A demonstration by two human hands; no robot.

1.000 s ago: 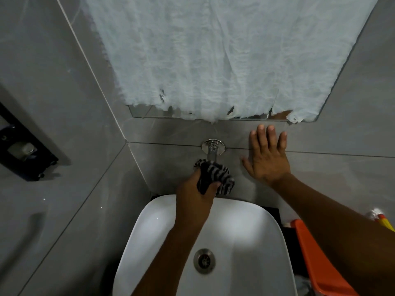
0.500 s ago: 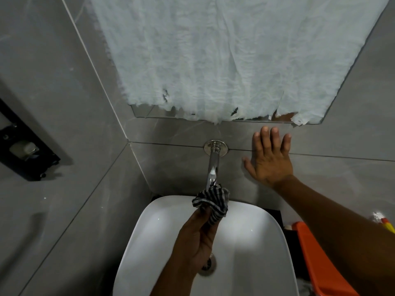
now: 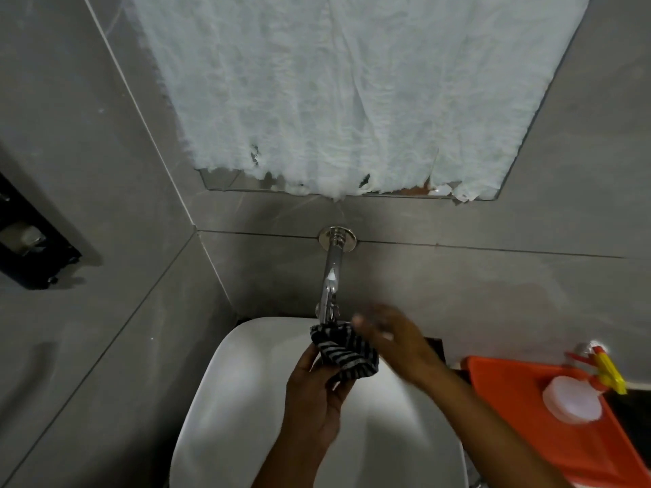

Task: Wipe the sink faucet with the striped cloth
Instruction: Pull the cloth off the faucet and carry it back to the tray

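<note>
A chrome faucet [image 3: 331, 272] sticks out of the grey tiled wall over a white sink [image 3: 243, 410]. The black-and-grey striped cloth [image 3: 343, 352] is bunched just below the spout's tip. My left hand [image 3: 313, 399] grips the cloth from underneath, above the basin. My right hand [image 3: 391, 338] is blurred, fingers spread, right beside the cloth on its right side; whether it touches the cloth I cannot tell. The spout's outlet is hidden behind the cloth.
A mirror covered with crumpled white paper [image 3: 338, 93] hangs above the faucet. An orange tray [image 3: 521, 413] at the right holds a white lid and a red-and-yellow spray bottle [image 3: 599, 368]. A black holder [image 3: 31, 241] is fixed to the left wall.
My right hand has left the wall and swung down to the cloth. My left hand slid the cloth down the spout from its base to below the tip.
</note>
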